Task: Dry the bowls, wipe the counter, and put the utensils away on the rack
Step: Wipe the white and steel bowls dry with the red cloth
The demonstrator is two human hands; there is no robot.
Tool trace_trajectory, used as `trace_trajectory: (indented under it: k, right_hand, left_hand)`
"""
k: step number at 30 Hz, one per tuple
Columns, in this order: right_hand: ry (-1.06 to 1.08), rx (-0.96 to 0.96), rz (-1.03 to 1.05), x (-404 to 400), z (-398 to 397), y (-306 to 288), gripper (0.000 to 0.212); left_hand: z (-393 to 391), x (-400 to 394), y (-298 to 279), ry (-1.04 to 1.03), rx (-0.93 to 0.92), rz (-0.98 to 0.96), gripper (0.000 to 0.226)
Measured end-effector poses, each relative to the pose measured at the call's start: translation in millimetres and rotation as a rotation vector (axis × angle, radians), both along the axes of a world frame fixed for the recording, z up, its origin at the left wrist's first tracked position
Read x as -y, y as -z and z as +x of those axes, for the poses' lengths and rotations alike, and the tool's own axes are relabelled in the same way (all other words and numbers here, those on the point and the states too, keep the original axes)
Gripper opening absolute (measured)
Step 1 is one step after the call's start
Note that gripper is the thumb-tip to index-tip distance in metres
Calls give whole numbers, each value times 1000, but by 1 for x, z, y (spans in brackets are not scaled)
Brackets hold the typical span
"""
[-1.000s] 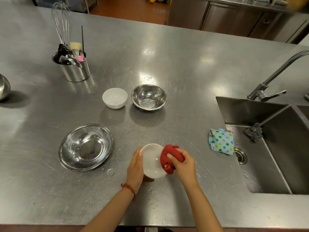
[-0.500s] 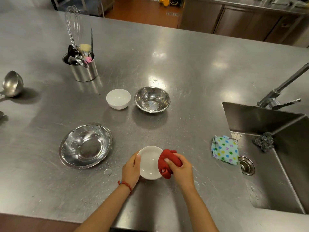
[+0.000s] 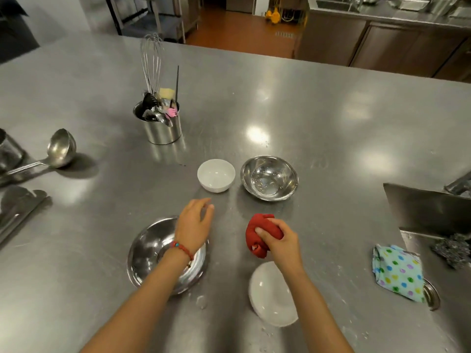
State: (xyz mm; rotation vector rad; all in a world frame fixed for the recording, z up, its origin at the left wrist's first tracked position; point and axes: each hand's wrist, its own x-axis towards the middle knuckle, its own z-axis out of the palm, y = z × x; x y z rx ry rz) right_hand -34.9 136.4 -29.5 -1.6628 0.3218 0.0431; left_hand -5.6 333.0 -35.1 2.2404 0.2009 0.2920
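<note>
Head view: left hand (image 3: 195, 222) empty, fingers loose, above steel counter (image 3: 331, 138); right hand (image 3: 279, 244) clutches red cloth (image 3: 257, 230); white bowl (image 3: 270, 296) beside right forearm.

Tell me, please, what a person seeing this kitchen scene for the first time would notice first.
The eye goes first to the red cloth bunched in the right hand at the centre of the steel counter, with a white bowl lying just below it. The left hand reaches, empty, above a large steel bowl. Farther back stands a utensil holder with a tall whisk.
</note>
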Motion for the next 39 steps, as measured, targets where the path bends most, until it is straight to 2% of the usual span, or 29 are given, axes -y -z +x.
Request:
trace_trajectory:
  k: [3, 7, 14, 17, 20, 23, 26, 30, 33, 36, 39]
  right_hand:
    - [26, 42, -19, -24, 32, 0, 29]
    - [78, 54, -20, -49, 69, 7, 26]
    - [191, 48, -16, -64, 91, 20, 25]
    - [231, 30, -24, -64, 90, 23, 27]
    - [251, 11, -36, -66, 89, 22, 28]
    - [272, 7, -34, -68, 89, 19, 28]
    - [300, 17, -2, -71, 88, 10, 27]
    - [312, 91, 56, -75, 84, -12, 28]
    - [291, 156, 53, -76, 79, -28, 31]
    - [229, 179, -44, -78, 73, -40, 31]
    - [176, 162, -334, -84, 66, -49, 31]
  left_hand:
    - [47, -32, 3, -3, -13, -15, 22]
    - [109, -58, 20, 23, -127, -125, 22]
    - [169, -60, 63, 110, -468, -481, 30]
    - [172, -56, 65, 120, -518, -662, 20]
    - [172, -57, 64, 112, -521, -822, 20]
    - [168, -58, 61, 108, -488, -855, 25]
    - [161, -57, 55, 143, -452, -798, 32]
    - [145, -50, 30, 257, -461, -909, 28]
    - [130, -43, 11, 309, -472, -909, 22]
    - [108, -35, -7, 388, -461, -877, 20]
    - [86, -26, -14, 415, -372, -813, 26]
